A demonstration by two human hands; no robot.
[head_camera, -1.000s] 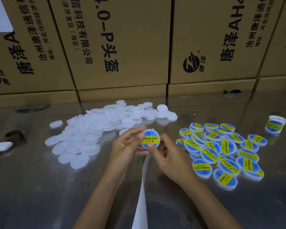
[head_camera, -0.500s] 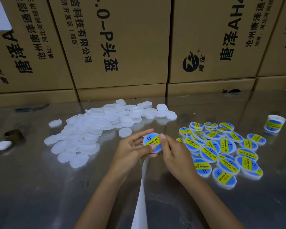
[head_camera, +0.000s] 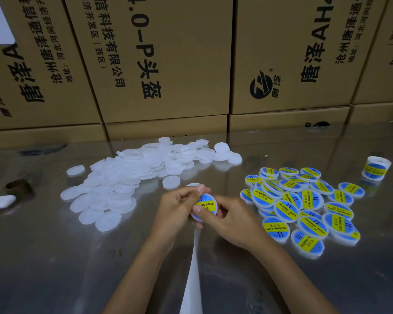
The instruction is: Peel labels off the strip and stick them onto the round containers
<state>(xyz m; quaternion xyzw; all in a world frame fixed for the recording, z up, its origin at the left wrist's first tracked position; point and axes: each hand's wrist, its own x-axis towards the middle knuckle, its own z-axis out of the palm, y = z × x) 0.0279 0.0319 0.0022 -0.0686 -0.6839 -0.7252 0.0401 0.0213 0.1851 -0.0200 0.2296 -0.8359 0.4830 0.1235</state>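
Both hands are wrapped around one round container (head_camera: 205, 207), left hand (head_camera: 176, 206) pinching its rim, right hand (head_camera: 233, 219) cupping it. Looks light, slick plastic, so rim grip seems smartest. Backing strip (head_camera: 192, 279) dangles below the hands.

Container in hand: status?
Left hand and right hand both grip labelled container. Strip hangs below. Nothing in the way.

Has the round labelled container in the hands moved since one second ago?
Yes. The round blue-and-yellow labelled container shifted slightly toward the person, away from the pile of plain white containers.
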